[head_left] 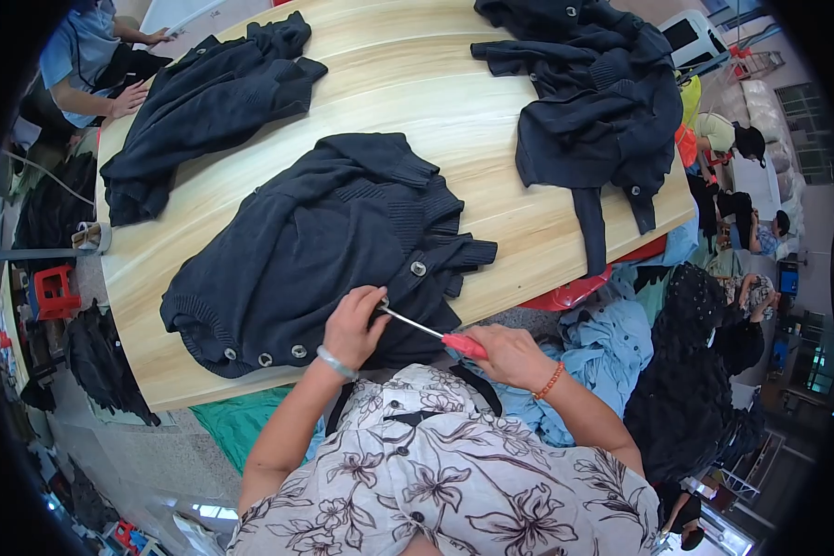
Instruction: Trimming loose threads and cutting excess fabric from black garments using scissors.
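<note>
A dark navy knitted cardigan [315, 232] with ribbed edges and round shiny buttons lies in front of me on the wooden table. My left hand [350, 329] pinches its front edge at a button [384, 303], thumb and fingers closed. In my right hand [510, 357] is a screwdriver-like tool [463, 346] with a red handle and slim metal shaft. The shaft points left, its tip meeting the button beside my left fingertips; the tip's exact shape is hidden. Another button [418, 269] shows farther up the edge, and several more run along the near-left hem.
More dark garments lie on the table [389, 83], one at far left [222, 93] by a person's hands [130, 98], a pile [612, 102] at far right. Light blue clothes [602, 343] heap below its right edge. A red stool [56, 293] stands left; other people work at right.
</note>
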`<action>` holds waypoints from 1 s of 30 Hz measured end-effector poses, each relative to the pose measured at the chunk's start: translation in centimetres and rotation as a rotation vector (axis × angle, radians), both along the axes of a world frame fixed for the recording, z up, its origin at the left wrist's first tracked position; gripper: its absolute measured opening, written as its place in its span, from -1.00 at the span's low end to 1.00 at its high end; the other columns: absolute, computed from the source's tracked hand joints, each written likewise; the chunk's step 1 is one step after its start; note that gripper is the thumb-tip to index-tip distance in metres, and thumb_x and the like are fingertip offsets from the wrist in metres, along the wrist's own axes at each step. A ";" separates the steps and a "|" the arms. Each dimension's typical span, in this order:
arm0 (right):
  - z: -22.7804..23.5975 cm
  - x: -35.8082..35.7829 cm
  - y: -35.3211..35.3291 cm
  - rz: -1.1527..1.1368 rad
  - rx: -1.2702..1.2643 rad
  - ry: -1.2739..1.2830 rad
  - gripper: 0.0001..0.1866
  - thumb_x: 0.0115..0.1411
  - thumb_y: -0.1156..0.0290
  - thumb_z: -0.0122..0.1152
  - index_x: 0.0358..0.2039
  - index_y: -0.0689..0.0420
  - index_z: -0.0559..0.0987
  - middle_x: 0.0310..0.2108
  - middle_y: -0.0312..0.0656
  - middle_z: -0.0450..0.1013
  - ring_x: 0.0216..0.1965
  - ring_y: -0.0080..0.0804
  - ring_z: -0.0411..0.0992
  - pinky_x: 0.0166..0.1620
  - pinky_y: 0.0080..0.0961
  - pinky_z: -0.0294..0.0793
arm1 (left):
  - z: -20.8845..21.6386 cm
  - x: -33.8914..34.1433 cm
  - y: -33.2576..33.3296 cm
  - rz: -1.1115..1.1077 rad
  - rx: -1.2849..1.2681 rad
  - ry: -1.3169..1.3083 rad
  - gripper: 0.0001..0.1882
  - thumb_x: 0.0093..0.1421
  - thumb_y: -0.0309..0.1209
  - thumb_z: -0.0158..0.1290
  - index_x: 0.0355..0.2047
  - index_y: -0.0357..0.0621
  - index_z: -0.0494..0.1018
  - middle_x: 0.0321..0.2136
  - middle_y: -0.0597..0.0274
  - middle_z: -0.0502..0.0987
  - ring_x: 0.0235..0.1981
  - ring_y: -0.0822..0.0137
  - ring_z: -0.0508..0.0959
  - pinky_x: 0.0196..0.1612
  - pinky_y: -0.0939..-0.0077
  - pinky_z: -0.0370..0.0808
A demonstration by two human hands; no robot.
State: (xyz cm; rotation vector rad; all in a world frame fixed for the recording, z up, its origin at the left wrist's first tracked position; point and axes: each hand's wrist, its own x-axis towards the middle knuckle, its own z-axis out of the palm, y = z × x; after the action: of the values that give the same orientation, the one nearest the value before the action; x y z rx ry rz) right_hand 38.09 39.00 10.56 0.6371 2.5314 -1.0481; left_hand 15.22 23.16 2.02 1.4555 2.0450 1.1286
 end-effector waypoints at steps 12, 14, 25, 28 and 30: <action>0.2 2.4 0.5 -0.035 0.001 -0.117 -0.73 0.18 0.27 0.15 -0.16 0.12 0.48 -0.40 0.02 0.54 -0.32 0.01 0.53 -0.27 -0.10 0.50 | -2.8 0.6 2.8 -0.174 -0.205 0.184 -0.76 0.01 -0.48 0.20 -0.28 -0.15 0.46 -0.35 0.16 0.45 -0.27 0.09 0.50 -0.23 0.22 0.48; -0.5 4.0 1.1 -0.088 0.028 -0.097 -0.73 0.18 0.27 0.16 -0.15 0.11 0.48 -0.37 0.02 0.53 -0.29 0.01 0.53 -0.24 -0.11 0.50 | -1.5 1.5 5.2 -0.077 -0.074 0.153 -0.72 0.02 -0.46 0.21 -0.21 -0.14 0.48 -0.32 0.15 0.46 -0.26 0.09 0.51 -0.23 0.22 0.49; -1.4 5.2 2.7 -0.090 0.168 -0.232 -0.71 0.16 0.15 0.21 -0.26 0.09 0.49 -0.49 0.08 0.51 -0.37 0.13 0.50 -0.29 0.00 0.44 | -5.6 3.8 11.4 -0.147 -0.600 0.099 -0.86 -0.01 -0.49 0.17 -0.37 -0.13 0.55 -0.28 -0.02 0.52 -0.16 -0.02 0.55 -0.08 0.15 0.51; -0.7 4.7 2.2 -0.079 0.142 -0.141 -0.72 0.15 0.19 0.23 -0.25 0.11 0.52 -0.48 0.08 0.51 -0.38 0.14 0.50 -0.29 -0.02 0.45 | -5.8 3.3 10.3 -0.112 -0.433 -0.046 -0.90 0.00 -0.44 0.18 -0.43 -0.12 0.57 -0.36 0.06 0.55 -0.23 0.01 0.57 -0.13 0.16 0.50; -1.9 4.9 2.6 -0.184 0.049 -0.117 -0.73 0.17 0.17 0.22 -0.27 0.11 0.54 -0.51 0.11 0.50 -0.37 0.16 0.49 -0.28 -0.01 0.45 | -5.5 3.1 9.0 -0.074 -0.299 -0.120 -0.91 0.06 -0.41 0.15 -0.42 -0.15 0.56 -0.39 0.06 0.55 -0.25 0.00 0.56 -0.15 0.18 0.50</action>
State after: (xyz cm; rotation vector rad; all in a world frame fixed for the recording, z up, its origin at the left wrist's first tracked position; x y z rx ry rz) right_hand 43.03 41.57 8.71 0.9328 2.4398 -0.9790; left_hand 18.32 32.14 -3.49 1.2723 1.9604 0.8183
